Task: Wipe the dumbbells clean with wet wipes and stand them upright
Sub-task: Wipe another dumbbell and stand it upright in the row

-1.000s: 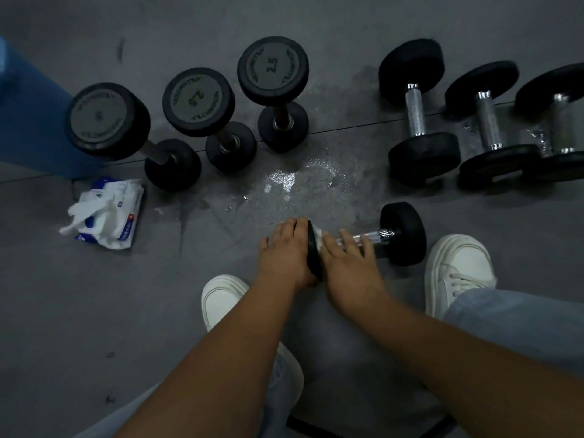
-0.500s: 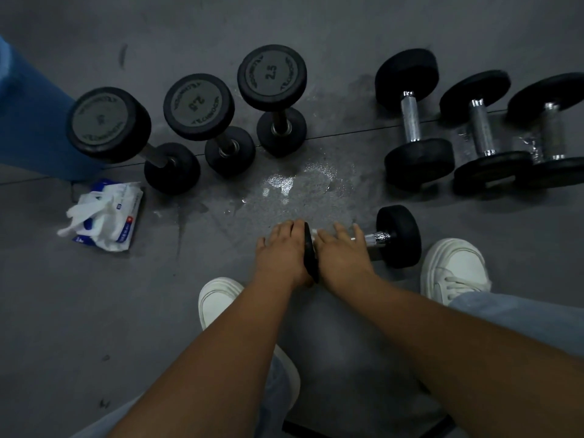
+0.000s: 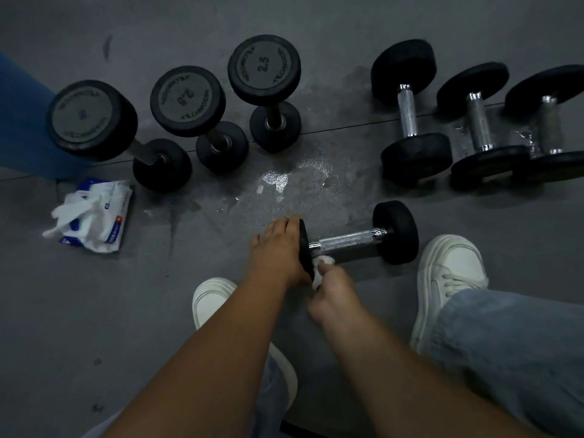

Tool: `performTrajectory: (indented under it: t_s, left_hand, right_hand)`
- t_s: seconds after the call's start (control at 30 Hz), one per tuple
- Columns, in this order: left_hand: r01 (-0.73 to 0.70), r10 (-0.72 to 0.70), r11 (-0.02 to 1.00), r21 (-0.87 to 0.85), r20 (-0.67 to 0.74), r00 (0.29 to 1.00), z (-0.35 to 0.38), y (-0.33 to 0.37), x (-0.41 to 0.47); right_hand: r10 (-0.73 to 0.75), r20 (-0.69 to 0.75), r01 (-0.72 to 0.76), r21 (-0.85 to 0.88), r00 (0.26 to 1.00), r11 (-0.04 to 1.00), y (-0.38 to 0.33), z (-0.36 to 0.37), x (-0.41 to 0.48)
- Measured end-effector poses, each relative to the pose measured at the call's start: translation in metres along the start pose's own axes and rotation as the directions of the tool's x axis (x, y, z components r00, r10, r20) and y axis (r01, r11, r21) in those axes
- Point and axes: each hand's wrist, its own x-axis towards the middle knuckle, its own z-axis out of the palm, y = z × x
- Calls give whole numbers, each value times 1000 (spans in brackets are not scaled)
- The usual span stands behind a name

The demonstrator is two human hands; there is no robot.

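A small black dumbbell point(image 3: 350, 241) with a chrome handle lies on its side on the grey floor point(image 3: 316, 33) between my feet. My left hand point(image 3: 278, 248) covers its left weight, fingers curled over the top. My right hand point(image 3: 331, 295) pinches a white wet wipe point(image 3: 320, 267) against the inner face of that weight, just below the handle. Three dumbbells point(image 3: 264, 93) stand upright at the back left. Three more point(image 3: 410, 112) lie on their sides at the back right.
An opened pack of wet wipes point(image 3: 91, 216) lies at the left, with a blue upright object point(image 3: 22, 121) behind it. A wet patch point(image 3: 284, 181) shines on the floor mid-scene. My white shoes point(image 3: 448, 273) and jeans frame the dumbbell.
My right hand has drawn back off the handle toward me, and the wipe now shows below the handle by the left weight. The handle is uncovered. My left hand stays on the weight.
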Motion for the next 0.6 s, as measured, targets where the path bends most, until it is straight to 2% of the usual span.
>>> performTrajectory:
  t_s: [0.17,0.33,0.47,0.6]
  left_hand:
    - [1,-1,1000,-15,-12,1000,4,1,-2]
    - [-5,5,1000,-27,-22,1000,4,-1,-1]
    - [-5,5,999,-33,-14,1000,5,-1,-1]
    - [8,-8,1000,-10,31,999,3,-3,4]
  right_hand:
    - [3,9,-3,-19,1000,1000,-8,5,12]
    - [14,39,-16,38,999,999,0,-3,10]
    - [78,22,-78,10,997,997,-15,2,9]
    - [92,3,-91,158,996,983,-27,-36,-10]
